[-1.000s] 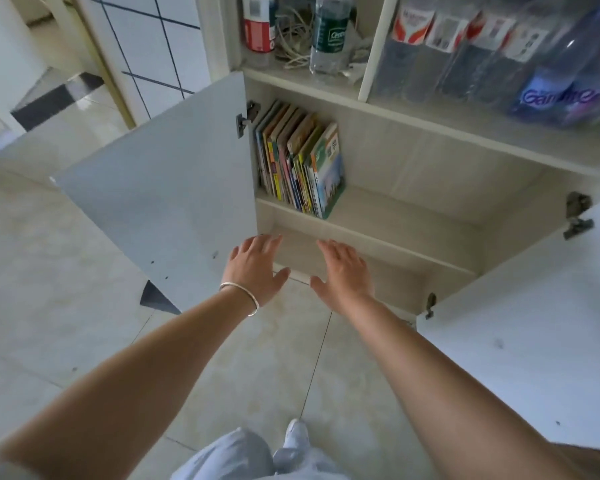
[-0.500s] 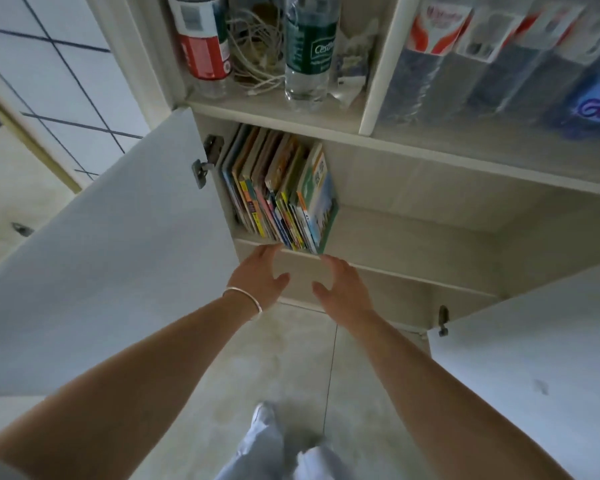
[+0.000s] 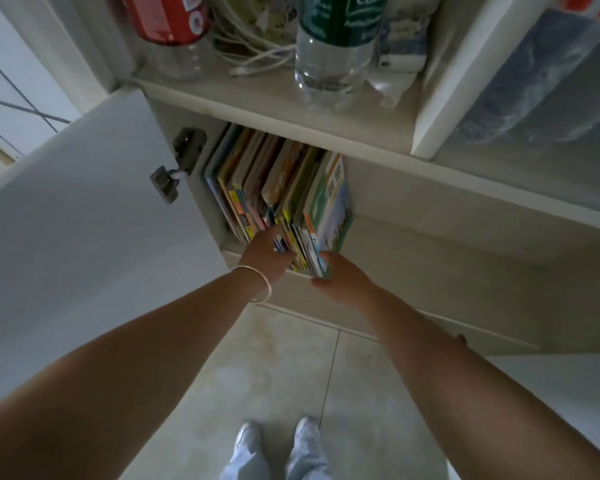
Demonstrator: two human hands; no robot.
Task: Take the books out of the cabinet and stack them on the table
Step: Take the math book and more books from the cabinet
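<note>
Several thin colourful books (image 3: 278,192) stand upright at the left end of the cabinet's middle shelf (image 3: 430,244), leaning against the side wall. My left hand (image 3: 265,256), with a bracelet on its wrist, touches the lower spines of the left books, fingers spread. My right hand (image 3: 340,278) touches the bottom corner of the rightmost, green-covered book (image 3: 329,202), fingers apart. Neither hand has closed around a book.
The left cabinet door (image 3: 84,237) stands open beside my left arm; the right door (image 3: 568,393) is open at the lower right. The upper shelf holds a red-labelled bottle (image 3: 168,26), a green-labelled water bottle (image 3: 333,46), white cables (image 3: 253,53) and packs of bottles (image 3: 534,81). Tiled floor below.
I have stepped closer to the cabinet. Both hands rose from below the shelf edge and now touch the books' lower ends.
</note>
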